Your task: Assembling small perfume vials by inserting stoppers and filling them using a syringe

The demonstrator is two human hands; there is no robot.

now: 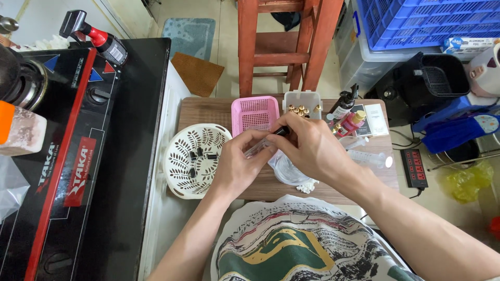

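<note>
Both hands are on a slim clear tube with a black cap (265, 141), held just above the middle of the small wooden tabletop (208, 110). The left hand (237, 166) is pinching the clear lower end with fingertips, and the right hand (307, 148) is closed around the black-capped end, fingers curled over it. Directly under the right hand there's a clear round plastic container (289, 174) sitting on the tabletop, with some small white bits (307, 186) at about 5 o'clock from it. At 9 o'clock from the tube is a cream round basket with leaf cutouts (179, 161), with a few little black caps (200, 155) lying in it. At 12 o'clock there's a pink plastic basket (255, 112), and just beside it at 1 o'clock a small clear box with gold-topped pieces (302, 104). At 2 to 3 o'clock: a dark pump bottle (344, 104), a small pink bottle with a gold cap (352, 123) and a clear syringe (370, 157). Way over at 9 o'clock is a black and red gas stove (83, 156). A red wooden stool (284, 41) stands behind the tabletop at 12.
</note>
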